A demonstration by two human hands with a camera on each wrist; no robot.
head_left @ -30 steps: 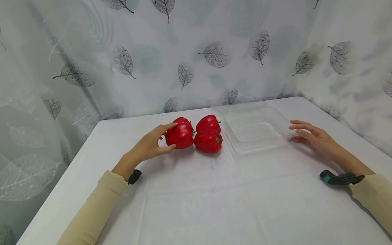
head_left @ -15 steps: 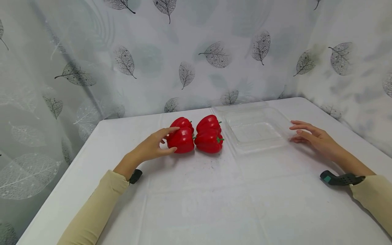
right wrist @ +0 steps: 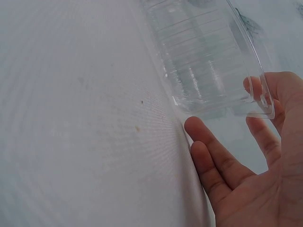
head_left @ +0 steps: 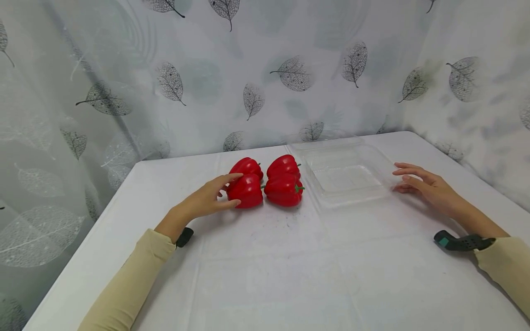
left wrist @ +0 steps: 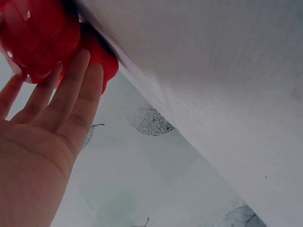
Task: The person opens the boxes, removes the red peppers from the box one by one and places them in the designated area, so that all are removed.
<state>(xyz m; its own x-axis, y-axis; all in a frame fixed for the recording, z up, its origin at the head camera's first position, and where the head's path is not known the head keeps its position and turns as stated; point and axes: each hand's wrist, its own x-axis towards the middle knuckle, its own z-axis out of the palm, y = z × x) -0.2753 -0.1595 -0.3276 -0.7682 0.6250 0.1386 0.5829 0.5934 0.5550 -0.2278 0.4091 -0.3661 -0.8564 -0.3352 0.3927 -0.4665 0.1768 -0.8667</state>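
Note:
Four-lobed red bell peppers sit together on the white table, left of the clear plastic container. My left hand holds the front left bell pepper, its thumb at the near side and fingers over the top and left. In the left wrist view the fingertips lie against this pepper. Behind it sits another bell pepper; two more, a back one and a front one, stand to the right. My right hand is at the right edge of the clear plastic container, fingers loosely extended by its rim.
A white cloth covers the table. Behind it hangs a pale curtain with leaf prints, which also runs along both sides. Black bands sit on both wrists, the right band showing most.
My left hand has brought the front left pepper slightly nearer and to the right, uncovering more of the one behind. My right hand and the container stay in place.

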